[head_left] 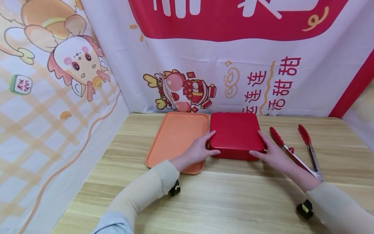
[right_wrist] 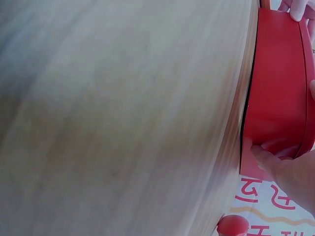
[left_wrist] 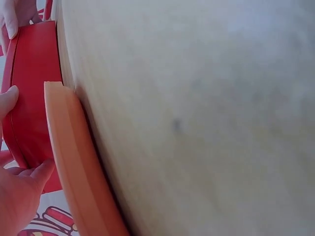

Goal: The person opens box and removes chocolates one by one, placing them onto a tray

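Observation:
A red lidded box (head_left: 235,130) stands at the back of the table in the head view, its lid on. At its left front corner my left hand (head_left: 198,150) grips it, thumb on the front and fingers along the side. My right hand (head_left: 273,154) holds the right front corner in the same manner. Both wrist views show the seam between lid and body, with fingers around the corners of the box; its underside is hidden. Beneath my left forearm lies an orange tray (head_left: 178,136), close against the box's left side.
Red-tipped metal tongs (head_left: 313,157) lie spread apart to the right of the box, partly behind my right hand. A printed cloth (head_left: 181,52) hangs right behind the table's back edge, and another patterned cloth (head_left: 38,130) borders the left side.

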### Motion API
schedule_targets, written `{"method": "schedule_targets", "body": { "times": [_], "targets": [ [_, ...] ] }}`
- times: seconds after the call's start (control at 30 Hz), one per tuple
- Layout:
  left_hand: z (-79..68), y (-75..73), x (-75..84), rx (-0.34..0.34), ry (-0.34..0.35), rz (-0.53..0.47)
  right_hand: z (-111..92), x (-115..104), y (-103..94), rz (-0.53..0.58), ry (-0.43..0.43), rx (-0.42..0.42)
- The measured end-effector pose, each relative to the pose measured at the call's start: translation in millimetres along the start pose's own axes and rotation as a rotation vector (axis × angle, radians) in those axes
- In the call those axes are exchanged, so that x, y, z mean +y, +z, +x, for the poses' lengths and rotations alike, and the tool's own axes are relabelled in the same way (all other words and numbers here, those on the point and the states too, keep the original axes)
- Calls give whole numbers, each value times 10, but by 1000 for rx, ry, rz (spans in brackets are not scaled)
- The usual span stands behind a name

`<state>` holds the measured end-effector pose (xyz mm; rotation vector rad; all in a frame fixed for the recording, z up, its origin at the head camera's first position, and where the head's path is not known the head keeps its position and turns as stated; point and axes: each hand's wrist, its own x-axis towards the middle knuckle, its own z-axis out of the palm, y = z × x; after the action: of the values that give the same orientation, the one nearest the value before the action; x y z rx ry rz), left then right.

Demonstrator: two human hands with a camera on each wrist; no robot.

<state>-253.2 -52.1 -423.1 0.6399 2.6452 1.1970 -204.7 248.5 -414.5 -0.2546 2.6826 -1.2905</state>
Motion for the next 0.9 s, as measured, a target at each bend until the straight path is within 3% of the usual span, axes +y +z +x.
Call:
{"method": "schedule_targets", "body": {
  "times": [0.37, 0.9],
  "targets": [
    [27, -1, -15, 1, -17, -18, 46, 1, 40, 32, 2, 15],
    [32, -23, 15, -2, -18, -4, 70, -52, 48, 49, 68, 51]
  ]
}}
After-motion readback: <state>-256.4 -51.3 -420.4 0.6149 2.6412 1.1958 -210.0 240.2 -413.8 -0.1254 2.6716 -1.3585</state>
